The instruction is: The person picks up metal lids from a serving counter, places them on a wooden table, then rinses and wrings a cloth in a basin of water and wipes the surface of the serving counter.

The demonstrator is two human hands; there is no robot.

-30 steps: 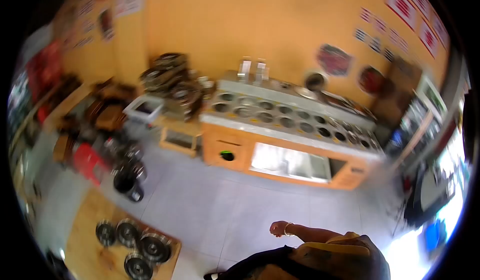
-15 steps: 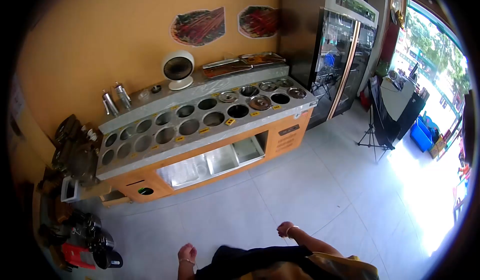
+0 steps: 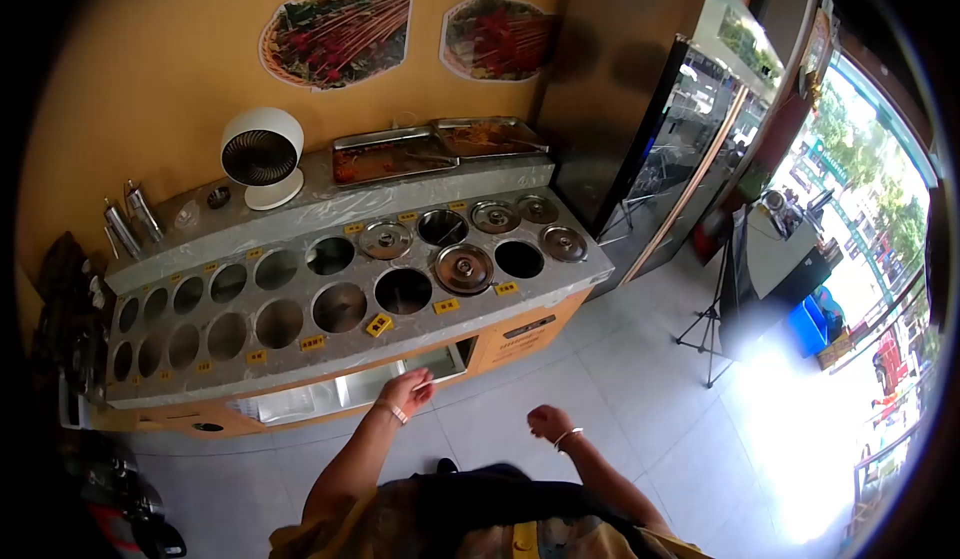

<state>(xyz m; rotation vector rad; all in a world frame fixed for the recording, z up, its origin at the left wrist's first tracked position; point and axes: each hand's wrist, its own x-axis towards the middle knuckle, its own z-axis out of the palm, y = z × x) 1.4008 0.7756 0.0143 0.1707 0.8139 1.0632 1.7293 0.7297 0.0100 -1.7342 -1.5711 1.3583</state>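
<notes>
My left hand (image 3: 407,391), a bracelet at its wrist, is raised before the counter's front edge, its fingers loosely curled together with no object visible in them. To the right, over the floor, my right hand (image 3: 549,423) is closed in a loose fist, a bangle on the wrist. Neither hand touches the counter (image 3: 480,314). Its top has two rows of round wells, some covered by metal lids (image 3: 463,269), with small yellow labels (image 3: 379,325) beside them. Below my left hand's level, an open compartment (image 3: 345,391) shows metal trays.
On the back ledge stand a white fan (image 3: 262,149), two food trays (image 3: 390,155) and metal canisters (image 3: 143,210). A tall glass-door cabinet (image 3: 680,149) adjoins the counter's right end. A tripod (image 3: 712,329) and blue bin (image 3: 806,326) stand right, by the bright doorway. Dark pots (image 3: 130,489) lie lower left.
The view has swung right and closer to the counter. My left hand, out of view at first, then low, is now raised near the counter front. The pots have shifted toward the left edge.
</notes>
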